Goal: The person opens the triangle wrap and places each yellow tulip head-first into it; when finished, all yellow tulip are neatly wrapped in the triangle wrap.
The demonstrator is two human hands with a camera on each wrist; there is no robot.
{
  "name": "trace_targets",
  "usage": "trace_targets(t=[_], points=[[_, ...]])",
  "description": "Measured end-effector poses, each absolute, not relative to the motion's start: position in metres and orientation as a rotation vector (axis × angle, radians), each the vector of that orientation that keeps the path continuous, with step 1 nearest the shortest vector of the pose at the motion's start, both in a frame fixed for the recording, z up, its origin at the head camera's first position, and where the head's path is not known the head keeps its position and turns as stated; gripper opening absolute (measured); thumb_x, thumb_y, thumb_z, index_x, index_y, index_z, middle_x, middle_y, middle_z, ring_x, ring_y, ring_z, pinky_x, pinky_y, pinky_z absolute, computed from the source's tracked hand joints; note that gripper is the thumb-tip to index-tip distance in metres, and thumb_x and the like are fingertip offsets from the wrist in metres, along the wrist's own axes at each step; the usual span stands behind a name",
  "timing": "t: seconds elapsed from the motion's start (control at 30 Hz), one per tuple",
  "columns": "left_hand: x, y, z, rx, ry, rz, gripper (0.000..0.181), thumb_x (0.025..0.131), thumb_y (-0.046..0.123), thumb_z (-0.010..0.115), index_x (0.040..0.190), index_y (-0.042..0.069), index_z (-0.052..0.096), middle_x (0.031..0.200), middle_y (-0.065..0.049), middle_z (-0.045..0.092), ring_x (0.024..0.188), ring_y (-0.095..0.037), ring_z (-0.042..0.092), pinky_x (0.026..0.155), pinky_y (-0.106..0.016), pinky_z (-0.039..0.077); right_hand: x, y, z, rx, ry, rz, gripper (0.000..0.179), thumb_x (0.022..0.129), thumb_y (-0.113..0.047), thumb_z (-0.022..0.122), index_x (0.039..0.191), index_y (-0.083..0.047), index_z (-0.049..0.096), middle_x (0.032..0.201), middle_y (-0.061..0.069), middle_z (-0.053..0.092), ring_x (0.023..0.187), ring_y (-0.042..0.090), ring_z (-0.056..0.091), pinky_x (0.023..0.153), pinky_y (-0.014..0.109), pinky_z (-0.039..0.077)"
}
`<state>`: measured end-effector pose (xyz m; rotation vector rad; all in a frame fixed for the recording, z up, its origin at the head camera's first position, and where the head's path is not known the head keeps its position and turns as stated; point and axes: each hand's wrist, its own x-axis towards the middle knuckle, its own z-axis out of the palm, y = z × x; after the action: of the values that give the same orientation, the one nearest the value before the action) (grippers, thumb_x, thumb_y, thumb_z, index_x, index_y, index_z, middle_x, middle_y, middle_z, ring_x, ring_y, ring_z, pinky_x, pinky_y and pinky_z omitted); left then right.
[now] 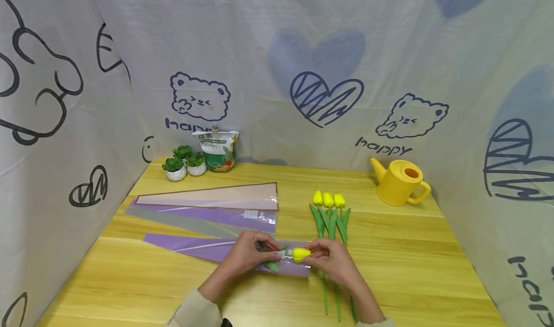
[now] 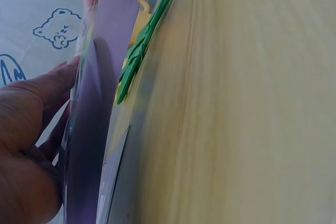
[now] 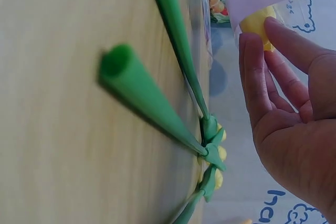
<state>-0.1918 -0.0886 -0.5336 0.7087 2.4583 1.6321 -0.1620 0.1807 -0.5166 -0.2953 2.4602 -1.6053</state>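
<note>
My left hand (image 1: pixel 254 251) grips a clear-fronted purple flower sleeve (image 1: pixel 199 247) just behind the head of a yellow tulip (image 1: pixel 301 255). The tulip lies along the sleeve's wide right end, its green leaves partly under my left fingers. With thumb and fingertips my right hand (image 1: pixel 334 260) pinches the yellow bloom. From the left wrist view, the purple sleeve (image 2: pixel 97 77) stands edge-on beside my left hand (image 2: pixel 26 129), lifted off the table. In the right wrist view the bloom (image 3: pixel 254 23) shows between the fingers of my right hand (image 3: pixel 294 108); the stem is hidden.
Three yellow tulips (image 1: pixel 332 226) lie side by side, partly under my right forearm. Behind my left hand lie a beige sleeve (image 1: pixel 216 197) and a purple-grey sleeve (image 1: pixel 233 215). Potted succulents (image 1: pixel 176 173) and a white-green bag (image 1: pixel 220 149) stand back left, a yellow watering can (image 1: pixel 394 185) back right.
</note>
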Motion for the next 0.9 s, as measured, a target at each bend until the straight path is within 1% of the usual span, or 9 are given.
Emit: trace_targets(t=[0.17, 0.37, 0.63, 0.8, 0.9], points=[[-0.1917, -0.0869, -0.5331, 0.701, 2.456, 1.635, 0.014, 0.082, 0.020, 0.089, 0.093, 0.019, 0.082, 0.087, 0.005, 0.078, 0.077, -0.005, 0.070, 0.073, -0.024, 0.057, -0.1636, 0.1789, -0.5183, -0.291, 2.449, -1.616, 0.027, 0.086, -0.013, 0.085, 0.108, 0.000, 0.074, 0.104, 0.013, 0.076, 0.087, 0.018, 0.072, 0.073, 0.022, 0.059], [-0.1911, -0.0851, -0.5328, 0.716, 2.438, 1.655, 0.015, 0.081, 0.019, 0.089, 0.093, 0.015, 0.082, 0.087, 0.003, 0.078, 0.076, -0.005, 0.070, 0.073, -0.025, 0.059, -0.1632, 0.1770, -0.5183, -0.302, 2.414, -1.639, 0.023, 0.086, -0.007, 0.083, 0.106, 0.001, 0.074, 0.101, 0.014, 0.076, 0.085, 0.016, 0.073, 0.073, 0.022, 0.059], [-0.1903, -0.0811, -0.5318, 0.697, 2.431, 1.645, 0.015, 0.081, 0.020, 0.089, 0.094, 0.015, 0.082, 0.086, 0.003, 0.078, 0.075, -0.006, 0.070, 0.071, -0.025, 0.059, -0.1618, 0.1789, -0.5192, -0.275, 2.375, -1.664, 0.019, 0.088, -0.007, 0.081, 0.104, 0.001, 0.074, 0.104, 0.017, 0.076, 0.089, 0.022, 0.077, 0.073, 0.025, 0.061], [-0.1909, -0.0800, -0.5320, 0.708, 2.433, 1.644, 0.014, 0.082, 0.019, 0.089, 0.093, 0.015, 0.082, 0.086, 0.002, 0.078, 0.075, -0.006, 0.070, 0.071, -0.025, 0.059, -0.1638, 0.1790, -0.5223, -0.282, 2.366, -1.661, 0.015, 0.089, -0.003, 0.079, 0.103, 0.001, 0.075, 0.106, 0.017, 0.075, 0.090, 0.020, 0.077, 0.075, 0.024, 0.061], [-0.1914, -0.0801, -0.5326, 0.706, 2.447, 1.640, 0.014, 0.081, 0.018, 0.089, 0.093, 0.017, 0.082, 0.087, 0.003, 0.078, 0.076, -0.005, 0.070, 0.072, -0.025, 0.058, -0.1654, 0.1788, -0.5231, -0.307, 2.350, -1.667, 0.017, 0.090, -0.002, 0.078, 0.105, 0.002, 0.074, 0.105, 0.018, 0.075, 0.091, 0.021, 0.077, 0.077, 0.025, 0.061]])
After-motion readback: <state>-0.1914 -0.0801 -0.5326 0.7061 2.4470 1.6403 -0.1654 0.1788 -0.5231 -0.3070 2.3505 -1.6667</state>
